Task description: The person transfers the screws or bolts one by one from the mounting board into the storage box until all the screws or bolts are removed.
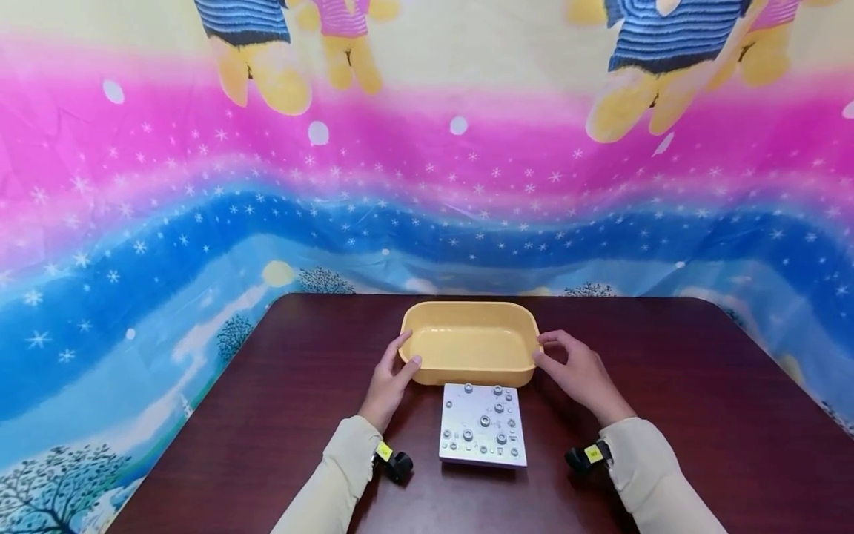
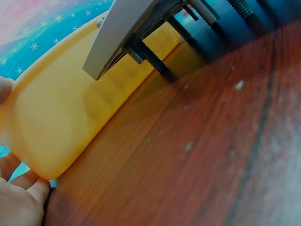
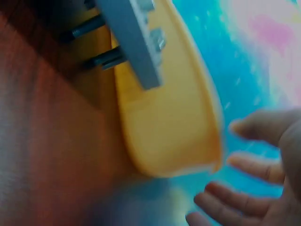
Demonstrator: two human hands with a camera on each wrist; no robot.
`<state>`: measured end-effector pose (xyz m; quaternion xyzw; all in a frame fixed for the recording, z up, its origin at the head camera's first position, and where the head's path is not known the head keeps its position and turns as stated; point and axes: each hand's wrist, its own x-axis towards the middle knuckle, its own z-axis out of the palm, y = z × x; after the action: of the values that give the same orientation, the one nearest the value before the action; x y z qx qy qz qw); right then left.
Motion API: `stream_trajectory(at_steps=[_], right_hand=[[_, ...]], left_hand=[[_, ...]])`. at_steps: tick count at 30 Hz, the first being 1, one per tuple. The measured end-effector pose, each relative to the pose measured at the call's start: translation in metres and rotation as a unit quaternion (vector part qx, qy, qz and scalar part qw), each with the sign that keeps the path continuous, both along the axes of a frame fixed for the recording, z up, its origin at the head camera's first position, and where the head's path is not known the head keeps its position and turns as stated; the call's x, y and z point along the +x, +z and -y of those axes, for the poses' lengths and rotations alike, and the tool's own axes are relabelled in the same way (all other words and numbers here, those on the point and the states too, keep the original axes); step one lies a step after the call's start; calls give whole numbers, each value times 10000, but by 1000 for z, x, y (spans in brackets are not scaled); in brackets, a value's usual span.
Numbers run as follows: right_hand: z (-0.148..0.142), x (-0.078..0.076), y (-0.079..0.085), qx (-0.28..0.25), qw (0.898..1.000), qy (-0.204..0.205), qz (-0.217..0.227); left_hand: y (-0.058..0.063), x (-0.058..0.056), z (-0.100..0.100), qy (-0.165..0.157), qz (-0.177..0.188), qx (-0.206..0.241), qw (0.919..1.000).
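A yellow plastic bin [image 1: 470, 377] with rounded corners sits on the table, nothing inside it. My left hand [image 1: 389, 382] holds its left end, thumb at the front rim and fingers around the outer side; in the left wrist view the fingers [image 2: 30, 183] curl by the lower corner. At the bin's right end is my right hand [image 1: 580, 371], its fingers spread and slightly apart from the wall in the blurred right wrist view. Nearer to me, a silver metal plate [image 1: 470, 463] carries several bolts and nuts. Threaded bolt ends [image 2: 150, 56] stick out beneath it.
A dark reddish-brown wooden table [image 1: 300, 415] lies under everything. Behind it hangs a printed cloth [image 1: 427, 185] with snowflakes and cartoon figures. Black wrist cameras [image 1: 399, 467] are strapped to both wrists beside the plate.
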<state>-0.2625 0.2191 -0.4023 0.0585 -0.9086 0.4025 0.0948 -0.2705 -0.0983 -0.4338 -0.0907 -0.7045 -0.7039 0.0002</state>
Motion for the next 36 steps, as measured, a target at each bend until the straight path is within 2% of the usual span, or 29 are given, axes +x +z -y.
stream_trajectory(at_steps=[3, 6, 9, 15, 21, 31, 36], right_hand=[[15, 13, 22, 721, 9970, -224, -161], [31, 25, 38, 1065, 9943, -3, 38], [44, 34, 44, 1441, 9884, 296, 366], [58, 41, 38, 2015, 9760, 345, 747], [65, 43, 26, 2441, 9674, 156, 659], [71, 44, 21, 2634, 9627, 21, 612], [71, 44, 21, 2676, 9625, 59, 432]], left_hand=[[2, -1, 1, 5, -30, 18, 10000], [4, -2, 2, 23, -45, 0, 10000], [5, -3, 2, 40, -70, -37, 10000], [4, -4, 0, -4, -43, -33, 10000], [0, -3, 0, -24, -10, -33, 10000], [0, -1, -1, 43, -131, -33, 9999], [0, 0, -1, 109, -128, -67, 9998]])
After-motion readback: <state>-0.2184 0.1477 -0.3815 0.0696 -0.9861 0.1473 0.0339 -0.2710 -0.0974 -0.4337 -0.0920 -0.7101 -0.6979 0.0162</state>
